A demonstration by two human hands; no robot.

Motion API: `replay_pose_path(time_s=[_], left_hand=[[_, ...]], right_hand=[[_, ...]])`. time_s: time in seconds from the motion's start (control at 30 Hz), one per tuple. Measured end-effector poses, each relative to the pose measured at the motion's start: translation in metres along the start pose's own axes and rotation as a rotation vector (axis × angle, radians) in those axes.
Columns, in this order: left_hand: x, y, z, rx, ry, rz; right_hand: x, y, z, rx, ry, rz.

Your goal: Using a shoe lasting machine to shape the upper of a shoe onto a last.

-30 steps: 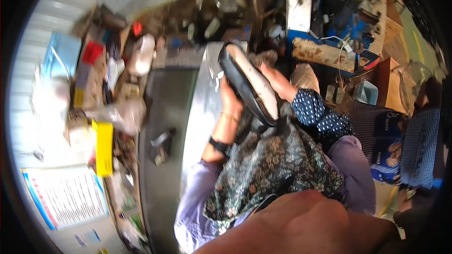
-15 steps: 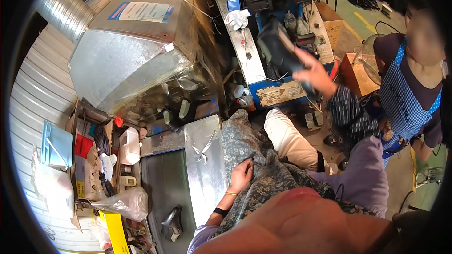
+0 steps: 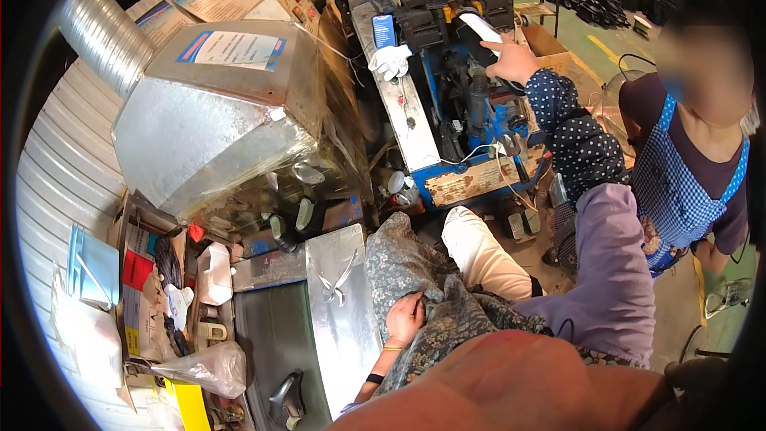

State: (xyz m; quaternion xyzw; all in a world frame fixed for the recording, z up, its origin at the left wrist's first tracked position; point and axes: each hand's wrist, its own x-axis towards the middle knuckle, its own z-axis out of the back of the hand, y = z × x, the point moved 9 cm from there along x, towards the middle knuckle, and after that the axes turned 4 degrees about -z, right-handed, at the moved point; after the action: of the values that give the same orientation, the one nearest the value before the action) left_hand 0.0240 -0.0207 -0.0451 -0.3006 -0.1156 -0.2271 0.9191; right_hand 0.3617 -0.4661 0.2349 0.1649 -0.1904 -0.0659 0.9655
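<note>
At the far machine, my right hand (image 3: 515, 61) in a dark polka-dot sleeve reaches out with its fingers over the edge of a dark boot (image 3: 467, 46) with a long white underside. Part of the boot lies hidden behind the hand and among the machine's dark parts. The blue-framed machine (image 3: 495, 120) surrounds it with black clamps. On my lap rests my left hand (image 3: 405, 318), its fingers curled against the bunched floral apron (image 3: 403, 259); the fingertips are out of sight.
Left of my lap, scissors-like metal pliers (image 3: 337, 281) lie on a metal plate (image 3: 339, 335). A black shoe-shaped piece (image 3: 287, 399) sits on the dark belt (image 3: 275, 323). A metal hood (image 3: 207, 112) fills the left. At right stands a person in a checked apron (image 3: 678, 168).
My right hand has carried the boot away from me, up to the machine's clamps. My left hand stays on the apron. The whole view has shifted slightly.
</note>
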Motion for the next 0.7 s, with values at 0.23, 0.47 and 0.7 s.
replay_pose_path(time_s=[0.23,0.47,0.7], left_hand=[[0.010,-0.013,0.005,0.020,-0.022,-0.001],[0.011,-0.004,-0.004,0.029,-0.046,0.014],[0.036,-0.005,-0.005,0.036,-0.013,0.024]], right_hand=[[0.012,-0.001,0.006,0.005,0.064,-0.064],[0.011,-0.002,0.004,-0.026,0.075,-0.037],[0.015,-0.021,0.001,0.109,0.144,-0.050]])
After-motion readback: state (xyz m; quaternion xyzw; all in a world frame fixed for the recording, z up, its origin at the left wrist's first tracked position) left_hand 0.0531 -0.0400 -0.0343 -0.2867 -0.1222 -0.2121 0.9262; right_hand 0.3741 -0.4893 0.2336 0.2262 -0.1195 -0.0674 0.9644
